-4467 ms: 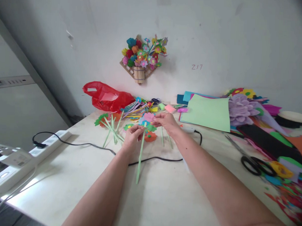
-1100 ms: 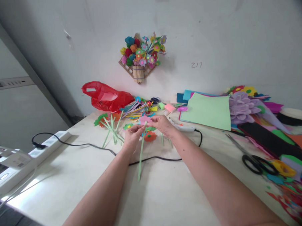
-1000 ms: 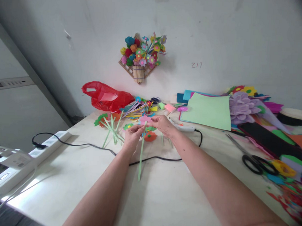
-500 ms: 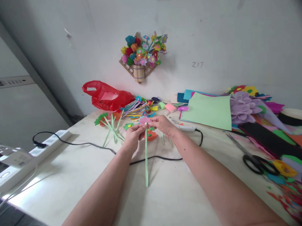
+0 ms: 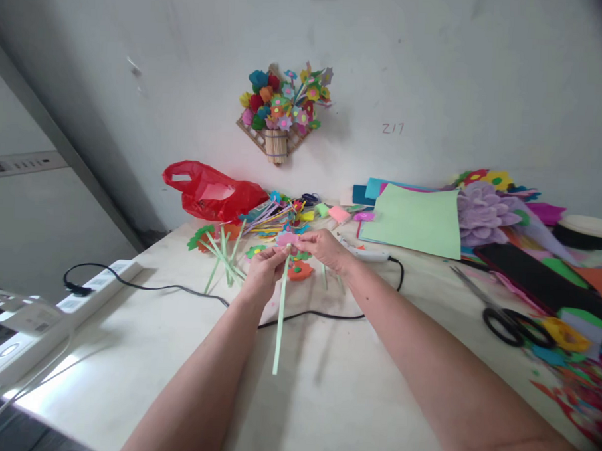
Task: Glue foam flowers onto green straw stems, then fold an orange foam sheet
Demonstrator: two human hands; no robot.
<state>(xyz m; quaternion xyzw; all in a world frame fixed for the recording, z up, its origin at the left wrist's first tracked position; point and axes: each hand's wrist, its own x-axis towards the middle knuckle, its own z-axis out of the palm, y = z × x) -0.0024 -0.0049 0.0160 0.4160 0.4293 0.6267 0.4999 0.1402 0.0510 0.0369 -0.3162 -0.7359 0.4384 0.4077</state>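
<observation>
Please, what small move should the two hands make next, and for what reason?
Probably a gentle press of the light green strip against the pink flower. The left hand pinches the strip near its upper end, which meets the flower's lower edge, while the right hand grips the flower's side. Whether they are already joined, I cannot tell.

A grey-white wall (image 5: 462, 73) behind a pale table (image 5: 116, 350); left, perhaps a cabinet (image 5: 32, 220).
</observation>
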